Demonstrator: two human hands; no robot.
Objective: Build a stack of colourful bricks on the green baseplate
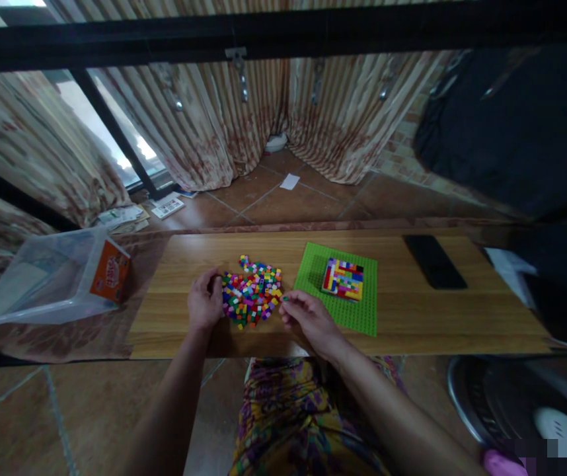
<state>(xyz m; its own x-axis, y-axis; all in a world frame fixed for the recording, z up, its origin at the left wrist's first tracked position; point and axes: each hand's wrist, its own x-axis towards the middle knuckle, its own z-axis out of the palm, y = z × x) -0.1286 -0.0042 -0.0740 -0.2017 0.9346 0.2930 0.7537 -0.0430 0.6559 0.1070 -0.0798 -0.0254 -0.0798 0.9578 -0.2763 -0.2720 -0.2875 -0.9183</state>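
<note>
A loose pile of small toy building bricks in many colours lies on the wooden table. My left hand rests against the pile's left edge, its fingers loosely curved and nothing seen in them. At the right edge of the pile, my right hand has thumb and fingers pinched together, with a small green brick at the tips. Right of that hand lies a green studded baseplate. A multicoloured block of joined bricks sits upon it, near the plate's middle.
On the wooden table, a black phone-like slab lies toward the right. A clear plastic bin with an orange label stands beyond the left end. A dark metal bar crosses above, before striped curtains.
</note>
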